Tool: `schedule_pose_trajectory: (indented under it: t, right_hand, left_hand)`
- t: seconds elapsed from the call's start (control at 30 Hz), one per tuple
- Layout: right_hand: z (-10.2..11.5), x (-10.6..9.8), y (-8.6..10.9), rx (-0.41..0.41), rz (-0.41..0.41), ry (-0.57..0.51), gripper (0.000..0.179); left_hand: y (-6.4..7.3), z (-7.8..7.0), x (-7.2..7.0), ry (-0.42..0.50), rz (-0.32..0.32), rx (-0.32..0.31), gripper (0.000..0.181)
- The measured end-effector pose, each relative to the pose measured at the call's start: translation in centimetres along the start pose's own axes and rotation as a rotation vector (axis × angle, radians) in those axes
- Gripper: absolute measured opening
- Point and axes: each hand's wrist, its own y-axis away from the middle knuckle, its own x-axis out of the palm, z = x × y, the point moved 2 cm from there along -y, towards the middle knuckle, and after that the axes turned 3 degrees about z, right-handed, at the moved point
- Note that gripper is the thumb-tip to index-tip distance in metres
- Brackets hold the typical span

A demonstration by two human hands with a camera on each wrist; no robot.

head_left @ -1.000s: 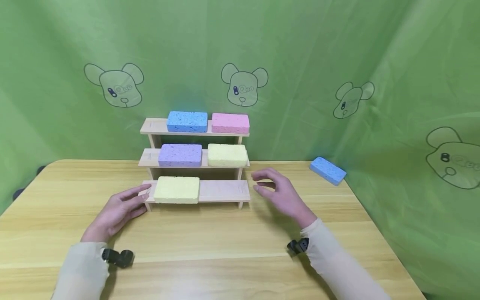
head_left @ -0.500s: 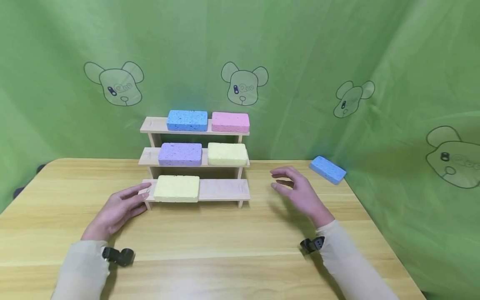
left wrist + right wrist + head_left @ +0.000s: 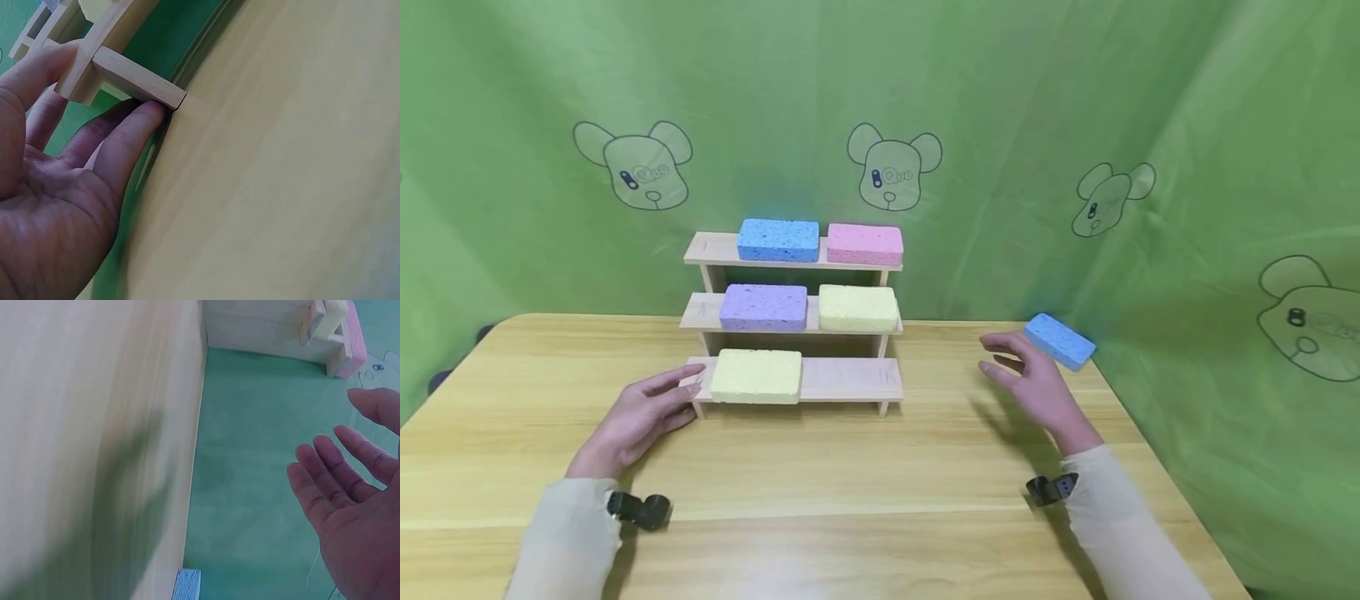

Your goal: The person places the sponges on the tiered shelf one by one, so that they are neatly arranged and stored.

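Note:
A three-tier wooden display shelf (image 3: 850,377) stands near the back of the table. My left hand (image 3: 638,421) holds its lowest tier's left end; in the left wrist view the fingers (image 3: 128,140) touch the leg, with a digit over the board. On that tier lies a yellow sponge (image 3: 757,376). Above it are a purple sponge (image 3: 763,307) and another yellow sponge (image 3: 857,308). A blue sponge (image 3: 778,240) and a pink sponge (image 3: 865,244) sit on top. My right hand (image 3: 1033,387), fingers loosely curved and holding nothing, hovers just left of a second blue sponge (image 3: 1062,342).
The wooden table (image 3: 820,500) ends at a green curtain (image 3: 985,125) behind and along the right side. The second blue sponge lies on the tabletop near the back right corner. Black wrist cameras (image 3: 640,510) sit on both sleeves.
My right hand has moved right, away from the shelf's right end and toward the blue sponge on the table. The left hand stays at the shelf. The view has shifted slightly.

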Motion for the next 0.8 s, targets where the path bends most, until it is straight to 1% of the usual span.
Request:
schedule_pose_trajectory:
  t: [0.17, 0.37, 0.6, 0.8]
  right_hand:
    - [-1.2, -0.8, 0.2, 0.009, -0.017, 0.018, 0.041]
    - [-2.7, -1.9, 0.6, 0.053, -0.034, 0.076, 0.043]
    - [-4.3, -3.1, 0.8, 0.093, -0.049, 0.099, 0.054]
    - [-4.8, -4.4, 0.9, 0.128, -0.062, 0.131, 0.063]
  left_hand:
    - [0.0, 0.0, 0.1, -0.012, 0.001, 0.004, 0.050]
    - [0.0, 0.1, 0.1, -0.027, 0.006, 0.014, 0.054]
    - [0.1, 0.2, 0.1, -0.042, -0.001, 0.014, 0.057]
    - [0.1, 0.0, 0.2, -0.051, -0.007, 0.020, 0.059]
